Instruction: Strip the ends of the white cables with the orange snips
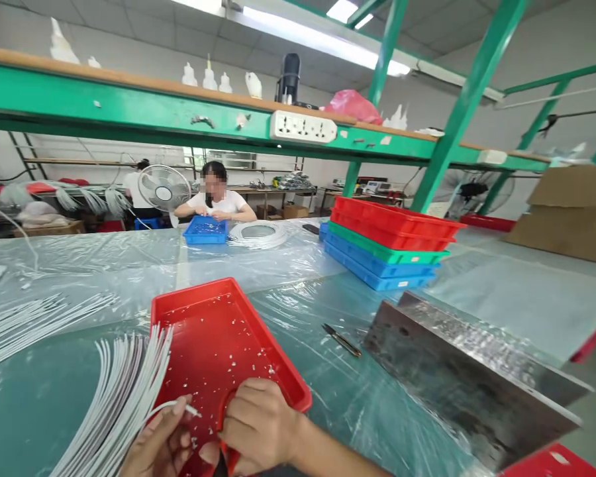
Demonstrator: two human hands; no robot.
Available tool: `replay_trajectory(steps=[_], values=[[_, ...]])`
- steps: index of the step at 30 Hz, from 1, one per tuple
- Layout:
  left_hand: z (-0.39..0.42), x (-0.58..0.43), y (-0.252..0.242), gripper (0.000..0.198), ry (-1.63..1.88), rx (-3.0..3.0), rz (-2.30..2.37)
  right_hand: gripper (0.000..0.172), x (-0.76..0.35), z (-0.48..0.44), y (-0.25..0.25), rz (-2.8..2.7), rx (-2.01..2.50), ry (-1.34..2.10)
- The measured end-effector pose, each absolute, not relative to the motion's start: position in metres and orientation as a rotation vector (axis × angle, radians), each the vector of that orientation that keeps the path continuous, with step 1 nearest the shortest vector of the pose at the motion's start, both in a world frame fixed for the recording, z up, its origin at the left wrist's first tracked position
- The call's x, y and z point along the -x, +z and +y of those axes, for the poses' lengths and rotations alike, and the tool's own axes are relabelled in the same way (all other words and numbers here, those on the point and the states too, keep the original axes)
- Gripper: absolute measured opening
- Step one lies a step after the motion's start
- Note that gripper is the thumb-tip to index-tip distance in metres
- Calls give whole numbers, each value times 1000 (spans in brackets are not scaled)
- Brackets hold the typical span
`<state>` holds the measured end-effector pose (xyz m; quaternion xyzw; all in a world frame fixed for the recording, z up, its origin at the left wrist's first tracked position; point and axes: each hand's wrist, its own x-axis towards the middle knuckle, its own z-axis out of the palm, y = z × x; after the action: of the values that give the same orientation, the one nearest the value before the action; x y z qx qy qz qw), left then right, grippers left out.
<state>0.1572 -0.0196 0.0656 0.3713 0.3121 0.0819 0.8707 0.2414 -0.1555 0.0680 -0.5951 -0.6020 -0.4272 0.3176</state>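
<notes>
Left hand (161,437) pinches a white wire (192,411); right hand (261,424) clenches a red-handled tool (232,459).

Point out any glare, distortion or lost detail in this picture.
All in the head view: glare streaks the plastic sheet; the ceiling light burns out to white; the thick green post leans, perhaps from wide-angle stretch or camera tilt; the co-worker's face is pixelated; the left hand is cropped by the bottom edge.
</notes>
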Motion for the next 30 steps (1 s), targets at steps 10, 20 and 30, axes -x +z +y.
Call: replay_trajectory(steps=[10,20,30], values=[[-22,-157,73,27,127,-805,485,54,-228,-162,51,-1492,1716,-939],[-25,-152,65,24,209,-1021,318,47,-228,-165,45,-1370,1782,-726],[-23,-153,50,29,185,-1151,246,40,-228,-162,37,-1334,1758,-653]])
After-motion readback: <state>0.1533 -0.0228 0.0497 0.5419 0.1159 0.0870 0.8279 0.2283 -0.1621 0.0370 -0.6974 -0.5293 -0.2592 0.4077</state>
